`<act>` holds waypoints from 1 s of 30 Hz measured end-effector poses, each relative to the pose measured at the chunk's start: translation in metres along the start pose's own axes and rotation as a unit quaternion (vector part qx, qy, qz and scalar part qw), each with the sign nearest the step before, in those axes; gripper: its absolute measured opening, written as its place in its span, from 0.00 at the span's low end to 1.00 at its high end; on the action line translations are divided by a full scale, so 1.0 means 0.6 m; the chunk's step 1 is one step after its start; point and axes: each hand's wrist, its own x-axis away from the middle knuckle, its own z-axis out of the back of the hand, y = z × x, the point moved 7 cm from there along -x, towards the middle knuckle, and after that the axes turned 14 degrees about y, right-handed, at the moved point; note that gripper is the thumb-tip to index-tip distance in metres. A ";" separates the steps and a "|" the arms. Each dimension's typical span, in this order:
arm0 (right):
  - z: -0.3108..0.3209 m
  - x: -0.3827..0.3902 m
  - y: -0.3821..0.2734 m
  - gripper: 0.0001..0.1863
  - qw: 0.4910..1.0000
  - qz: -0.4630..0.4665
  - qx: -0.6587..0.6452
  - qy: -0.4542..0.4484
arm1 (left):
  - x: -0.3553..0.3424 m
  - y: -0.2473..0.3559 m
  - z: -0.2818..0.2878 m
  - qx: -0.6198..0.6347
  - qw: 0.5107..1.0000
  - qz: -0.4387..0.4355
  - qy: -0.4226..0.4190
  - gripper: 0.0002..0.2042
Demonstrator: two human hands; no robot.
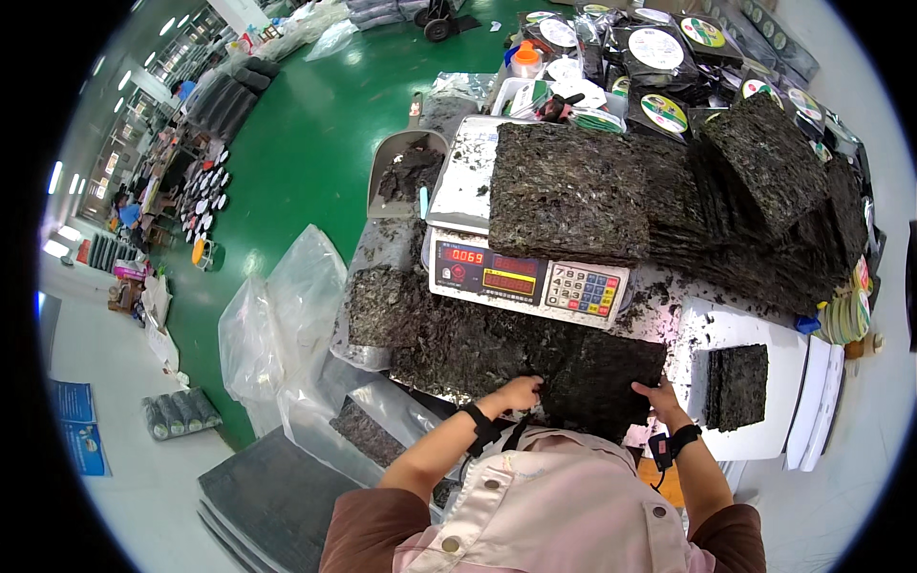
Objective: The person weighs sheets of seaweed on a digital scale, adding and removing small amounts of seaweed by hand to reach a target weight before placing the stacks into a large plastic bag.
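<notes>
Seaweed handling is looking partway: right hand is holding dried seaweed sheets on the bench before the digital scale, left hand is touching them, grip unclear, one stack is lying weighing-side, and a big pile is remaining.

Brown sleeves, pale snap-studded apron, black wrist straps.

Dark sheets partly hide the scale plate. The torso partly obscures the near edge of the tabletop. Trolley cropped above.
</notes>
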 end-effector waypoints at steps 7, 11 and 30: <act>-0.056 -0.048 0.030 0.31 0.979 0.187 0.075 -0.029 | 0.006 -0.006 0.084 0.314 0.920 0.230 0.042 0.24; 0.022 -0.025 -0.059 0.30 0.948 0.168 0.202 0.178 | 0.032 0.015 0.112 0.312 0.915 0.239 0.096 0.20; 0.080 -0.310 -0.230 0.25 0.803 0.421 0.306 0.289 | 0.138 0.019 0.087 0.325 0.893 0.272 0.151 0.09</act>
